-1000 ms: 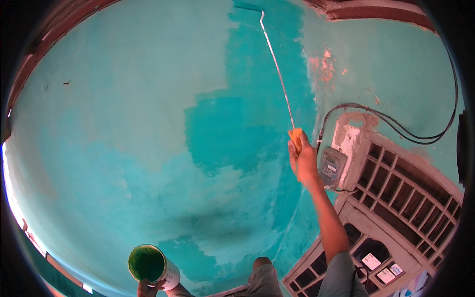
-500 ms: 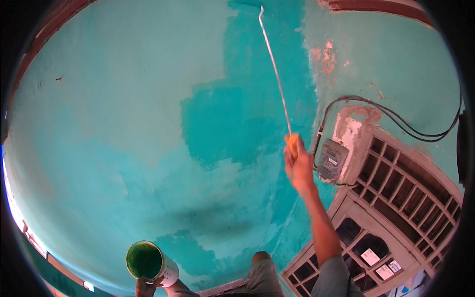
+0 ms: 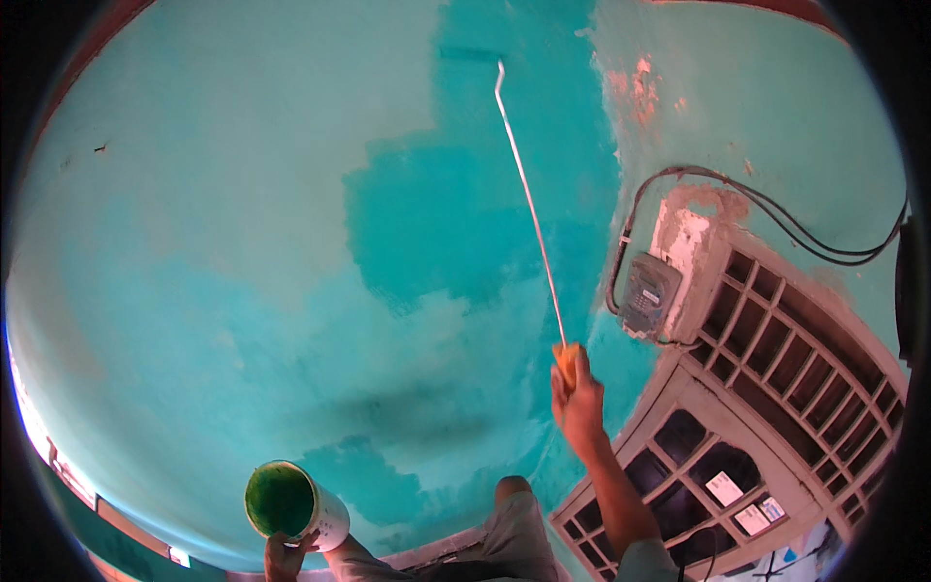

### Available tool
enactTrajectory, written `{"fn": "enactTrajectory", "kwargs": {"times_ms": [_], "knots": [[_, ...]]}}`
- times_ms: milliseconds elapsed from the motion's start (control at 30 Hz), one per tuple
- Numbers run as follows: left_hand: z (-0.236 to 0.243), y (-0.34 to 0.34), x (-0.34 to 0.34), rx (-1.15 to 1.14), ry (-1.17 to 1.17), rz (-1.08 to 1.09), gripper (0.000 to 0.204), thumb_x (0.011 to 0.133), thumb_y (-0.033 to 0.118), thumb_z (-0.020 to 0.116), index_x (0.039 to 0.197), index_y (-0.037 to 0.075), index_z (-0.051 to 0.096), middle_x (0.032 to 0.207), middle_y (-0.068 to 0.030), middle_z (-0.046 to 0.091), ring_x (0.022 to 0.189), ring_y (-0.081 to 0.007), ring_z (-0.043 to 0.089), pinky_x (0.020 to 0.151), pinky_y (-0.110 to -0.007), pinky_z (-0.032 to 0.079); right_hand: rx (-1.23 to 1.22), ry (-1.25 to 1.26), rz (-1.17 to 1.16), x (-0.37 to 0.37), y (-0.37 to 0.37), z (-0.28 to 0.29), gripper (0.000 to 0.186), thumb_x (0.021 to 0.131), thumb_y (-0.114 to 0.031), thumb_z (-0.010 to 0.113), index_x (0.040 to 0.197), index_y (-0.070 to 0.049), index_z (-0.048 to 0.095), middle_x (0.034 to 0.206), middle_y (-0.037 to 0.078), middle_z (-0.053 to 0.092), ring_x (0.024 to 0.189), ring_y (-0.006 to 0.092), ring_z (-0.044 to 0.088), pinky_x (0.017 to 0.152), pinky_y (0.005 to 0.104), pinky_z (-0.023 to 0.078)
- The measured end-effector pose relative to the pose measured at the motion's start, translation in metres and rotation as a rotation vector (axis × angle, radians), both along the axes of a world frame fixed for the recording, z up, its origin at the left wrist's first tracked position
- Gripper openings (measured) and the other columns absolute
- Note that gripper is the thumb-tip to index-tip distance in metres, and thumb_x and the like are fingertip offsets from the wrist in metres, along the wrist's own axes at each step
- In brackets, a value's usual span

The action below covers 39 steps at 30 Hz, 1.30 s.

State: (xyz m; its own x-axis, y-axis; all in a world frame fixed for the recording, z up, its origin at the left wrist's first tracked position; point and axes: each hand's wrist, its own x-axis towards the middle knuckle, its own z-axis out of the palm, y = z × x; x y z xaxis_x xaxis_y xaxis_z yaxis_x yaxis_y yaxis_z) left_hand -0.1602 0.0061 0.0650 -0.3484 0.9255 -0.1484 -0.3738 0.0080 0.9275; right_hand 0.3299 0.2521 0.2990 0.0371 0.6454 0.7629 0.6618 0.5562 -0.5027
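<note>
My right hand (image 3: 579,396) grips the orange handle of a paint roller (image 3: 530,199), its fingers wrapped round it. The roller's long thin pale rod slants up to a teal roller head (image 3: 470,55) that lies against the wall (image 3: 242,194). Fresh darker teal paint (image 3: 436,223) covers a patch around and below the head. At the lower left, my left hand (image 3: 284,558) holds a white bucket (image 3: 333,519) by its side near the rim. The bucket is tilted with its mouth toward me, and dark green shows inside.
A grey meter box (image 3: 650,296) with black cables (image 3: 766,215) hangs on the wall to the right. Beside it stand a barred window grille (image 3: 795,349) and a panelled door or window (image 3: 713,466). Flaking plaster (image 3: 640,92) shows at the upper right. My knee (image 3: 512,488) is near the wall's base.
My right hand has pulled down and slightly left, drawing the roller head lower along the wall. The bucket in my left hand stays almost in place, a little lower in the view at most.
</note>
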Motion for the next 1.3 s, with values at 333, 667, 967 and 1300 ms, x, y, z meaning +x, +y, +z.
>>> {"fn": "enactTrajectory", "kwargs": {"times_ms": [333, 667, 967, 1300], "knots": [[0.040, 0.006, 0.022, -0.022, -0.407, 0.083, 0.042, 0.086, -0.004, 0.054, 0.125, -0.007, 0.038, 0.112, -0.0214, 0.053, 0.096, -0.0324, 0.061, 0.070, -0.040, 0.057, 0.097, -0.073, -0.106, 0.002, -0.016, -0.096, 0.051, 0.085, -0.008, 0.059, 0.129, 0.005, 0.036, 0.089, 0.023, 0.061, 0.072, 0.0304, 0.065, 0.058, 0.0321, 0.050], [-0.007, 0.008, -0.006, 0.016, -0.084, -0.011, 0.039, 0.083, -0.010, 0.053, 0.120, -0.007, 0.043, 0.113, -0.0215, 0.054, 0.100, -0.0326, 0.060, 0.069, -0.039, 0.058, -0.006, -0.095, -0.055, 0.021, -0.048, -0.091, 0.057, 0.085, -0.008, 0.059, 0.131, 0.004, 0.030, 0.096, 0.028, 0.060, 0.081, 0.0403, 0.063, 0.064, 0.0405, 0.053], [0.009, 0.008, 0.004, 0.009, -0.122, 0.019, 0.041, 0.084, -0.008, 0.051, 0.124, -0.009, 0.040, 0.115, -0.0234, 0.055, 0.101, -0.0352, 0.060, 0.071, -0.041, 0.058, -0.064, 0.004, -0.003, 0.004, -0.001, -0.093, 0.054, 0.085, -0.007, 0.060, 0.131, 0.002, 0.034, 0.085, 0.021, 0.060, 0.067, 0.0337, 0.062, 0.057, 0.0338, 0.049], [0.004, 0.006, 0.016, 0.161, 0.571, 0.049, 0.027, 0.079, -0.006, 0.062, 0.088, -0.020, 0.040, 0.089, -0.0283, 0.058, 0.075, -0.0341, 0.066, 0.058, -0.040, 0.061, -0.104, -0.182, -0.005, 0.049, -0.060, -0.143, 0.056, 0.088, -0.016, 0.055, 0.132, 0.007, 0.030, 0.103, 0.030, 0.058, 0.090, 0.0437, 0.060, 0.074, 0.0408, 0.051]]}}
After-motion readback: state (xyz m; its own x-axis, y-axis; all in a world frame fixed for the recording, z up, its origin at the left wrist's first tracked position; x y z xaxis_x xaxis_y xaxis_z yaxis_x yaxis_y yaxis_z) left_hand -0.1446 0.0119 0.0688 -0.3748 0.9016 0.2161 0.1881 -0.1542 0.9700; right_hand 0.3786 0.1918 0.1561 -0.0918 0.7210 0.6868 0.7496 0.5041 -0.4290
